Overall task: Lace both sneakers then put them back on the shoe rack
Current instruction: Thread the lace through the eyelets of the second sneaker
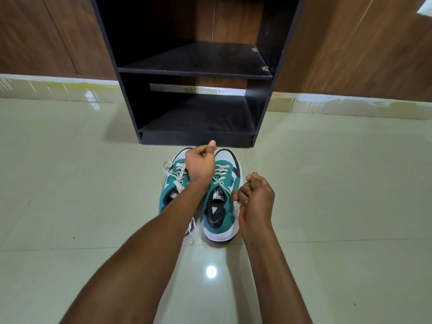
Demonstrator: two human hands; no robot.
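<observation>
The sneakers sat side by side on the tiled floor, toes toward the shoe rack and just short of its base. Your left hand hovered over the toe ends between the pair, fingers curled tight around a strand of the white lace coming off the right sneaker, thumb raised toward the rack. Your right hand was beside the right sneaker's outer side, fingers curled and pinching the other end of that lace, which ran taut from the top eyelets to your knuckles. That shoe, teal with a white toe and dark trim, showed several crossed rows of lacing. The left sneaker, partly hidden under your left forearm, was laced too, with a loose loop lying off its left side and a lace end trailing near its heel. The rack was black, with two open shelves, standing against a brown wood-panelled wall above a pale skirting strip.
</observation>
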